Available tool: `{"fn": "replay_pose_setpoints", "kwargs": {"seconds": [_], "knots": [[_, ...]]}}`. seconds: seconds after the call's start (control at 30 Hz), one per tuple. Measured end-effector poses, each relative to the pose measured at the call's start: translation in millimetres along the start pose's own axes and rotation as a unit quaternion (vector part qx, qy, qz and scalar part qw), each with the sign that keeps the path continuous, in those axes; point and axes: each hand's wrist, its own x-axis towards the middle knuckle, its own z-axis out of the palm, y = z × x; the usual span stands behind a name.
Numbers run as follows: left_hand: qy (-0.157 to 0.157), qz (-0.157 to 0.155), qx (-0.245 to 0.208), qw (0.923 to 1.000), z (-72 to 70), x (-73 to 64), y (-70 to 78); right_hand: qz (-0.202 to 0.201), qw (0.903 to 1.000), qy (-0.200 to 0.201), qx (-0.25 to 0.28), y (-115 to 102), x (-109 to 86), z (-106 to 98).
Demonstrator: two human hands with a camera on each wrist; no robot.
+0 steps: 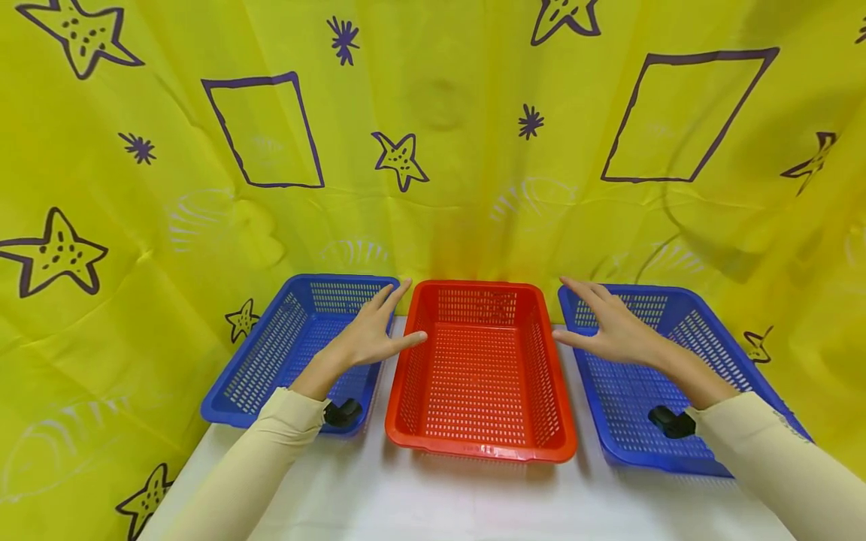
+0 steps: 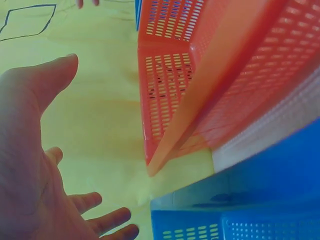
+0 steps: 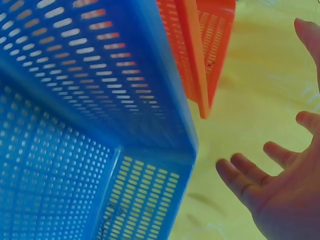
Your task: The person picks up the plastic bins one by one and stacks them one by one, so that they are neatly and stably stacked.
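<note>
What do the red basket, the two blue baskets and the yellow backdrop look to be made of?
Red basket: apparently moulded plastic, slightly glossy; its front rim catches a highlight.
Left blue basket and right blue basket: likely similar plastic, smooth, with regular moulded slots.
Yellow backdrop: thin, flexible sheeting with soft folds and creases; fabric or plastic, I can't tell.

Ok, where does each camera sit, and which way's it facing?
Head: on the head, facing forward and down at the red basket between the left blue basket and right blue basket; left hand, right hand and sleeves show.
Left wrist: on that wrist, facing the red basket and left blue basket; left hand shows, plus the right hand's fingertips at top.
Right wrist: on that wrist, facing the right blue basket and red basket; right hand shows.
Both wrist views share the red basket and yellow backdrop.
</note>
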Motion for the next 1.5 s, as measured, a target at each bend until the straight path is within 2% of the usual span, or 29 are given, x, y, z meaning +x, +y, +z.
{"fn": "replay_pose_setpoints", "kwargs": {"seconds": [0.1, 0.23, 0.37, 0.47, 0.57, 0.63, 0.8, 0.93, 1.03, 1.1, 1.17, 1.3, 1.5], "knots": [[-0.015, 0.008, -0.027, 0.9995, 1.5, 1.5, -0.1, -0.007, 0.9997, -0.010, 0.022, -2, 2.3, 2], [-0.028, 0.023, -0.066, 0.9972, 0.5, 3.3, -1.4, 0.006, 0.9974, -0.041, 0.059, -5, 5.6, 4], [-0.056, 0.005, -0.129, 0.9901, -2.2, 4.9, -4.5, 0.035, 0.9926, -0.073, 0.090, -7, 8.2, 5], [-0.088, -0.025, -0.176, 0.9801, -3.8, 4.9, -7.8, 0.063, 0.9851, -0.099, 0.126, -7, 9.3, 6], [-0.115, -0.045, -0.216, 0.9684, -4.9, 4.6, -10.3, 0.089, 0.9733, -0.124, 0.171, -7, 10.6, 7], [-0.129, -0.047, -0.237, 0.9617, -4.9, 5.6, -11.7, 0.101, 0.9657, -0.136, 0.197, -7, 11.6, 7], [-0.156, -0.043, -0.278, 0.9470, -3.1, 10.3, -14.0, 0.112, 0.9536, -0.152, 0.235, -5, 13.1, 10], [-0.173, -0.063, -0.319, 0.9296, 0.7, 13.4, -16.5, 0.116, 0.9441, -0.167, 0.260, -4, 13.1, 13], [-0.175, -0.076, -0.338, 0.9215, 3.3, 14.4, -18.4, 0.121, 0.9400, -0.171, 0.269, -4, 12.6, 14], [-0.176, -0.080, -0.341, 0.9198, 4.1, 14.6, -19.0, 0.126, 0.9364, -0.173, 0.278, -4, 12.2, 15], [-0.175, -0.083, -0.336, 0.9216, 4.5, 14.7, -19.5, 0.133, 0.9337, -0.175, 0.283, -4, 11.7, 15], [-0.174, -0.080, -0.314, 0.9300, 4.0, 13.9, -21.5, 0.148, 0.9286, -0.186, 0.285, -4, 12.1, 20], [-0.169, -0.063, -0.295, 0.9382, 5.1, 13.9, -24.1, 0.148, 0.9276, -0.193, 0.284, -3, 13.0, 25]]}}
